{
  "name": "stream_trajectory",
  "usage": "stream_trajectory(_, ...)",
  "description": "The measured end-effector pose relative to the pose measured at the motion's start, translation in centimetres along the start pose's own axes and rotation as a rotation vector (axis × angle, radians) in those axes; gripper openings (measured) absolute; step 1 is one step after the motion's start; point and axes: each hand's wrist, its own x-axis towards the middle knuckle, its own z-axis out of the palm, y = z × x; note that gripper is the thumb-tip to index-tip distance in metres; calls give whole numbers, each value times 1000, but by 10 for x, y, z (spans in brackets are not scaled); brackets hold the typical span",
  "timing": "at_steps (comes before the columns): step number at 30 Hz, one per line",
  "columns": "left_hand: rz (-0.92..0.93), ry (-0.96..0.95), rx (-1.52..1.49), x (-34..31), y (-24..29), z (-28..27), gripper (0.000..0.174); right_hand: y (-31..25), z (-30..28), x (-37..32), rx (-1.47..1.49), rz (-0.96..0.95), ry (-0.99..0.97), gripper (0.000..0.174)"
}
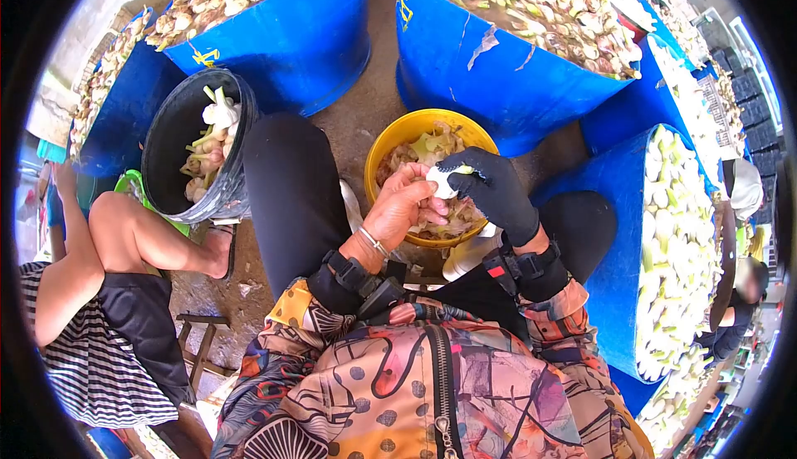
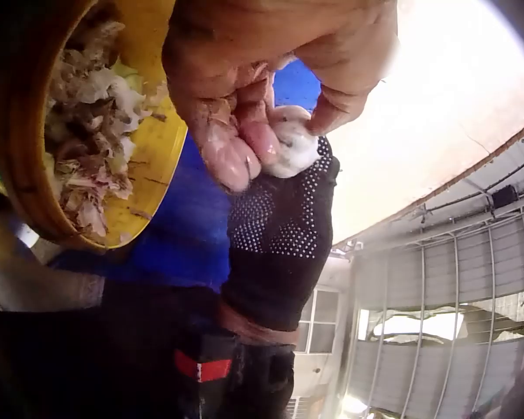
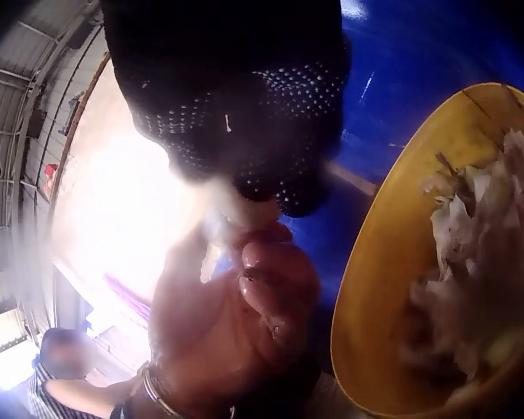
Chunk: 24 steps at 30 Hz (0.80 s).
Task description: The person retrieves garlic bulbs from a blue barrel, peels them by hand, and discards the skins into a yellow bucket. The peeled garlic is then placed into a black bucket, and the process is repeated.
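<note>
Garlic bulb (image 1: 442, 183), wht, rnd, grn stem (image 1: 464, 169)

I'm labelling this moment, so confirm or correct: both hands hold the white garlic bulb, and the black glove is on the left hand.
One fix: the head view shows the black glove on the right hand, not the left hand. Both hands do hold the white garlic bulb.
</note>
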Motion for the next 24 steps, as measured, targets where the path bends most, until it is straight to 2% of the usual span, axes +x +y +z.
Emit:
stream_trajectory(3,30,-41,-27,1,-3,-4,16,1,-1,0,175,98,-10,15)
stream_trajectory(6,76,-65,-66,3,-6,-6,14,2,-4,0,272,43,25,15)
stream_trajectory(9,120,-47,-93,8,-12,-9,12,-1,-1,0,298,102,17,15)
stream_trajectory(14,101,-50,-220,2,-5,-3,9,6,0,1,202,75,99,16)
stream_trajectory(17,107,-56,-192,4,-8,-5,10,7,3,1,124,61,118,17)
stream_trajectory(21,110,26,-103,9,-14,-10,12,6,5,1,-6,15,118,18)
stream_trajectory(24,110,44,-96,10,-15,-14,10,-2,4,2,-215,-94,119,19)
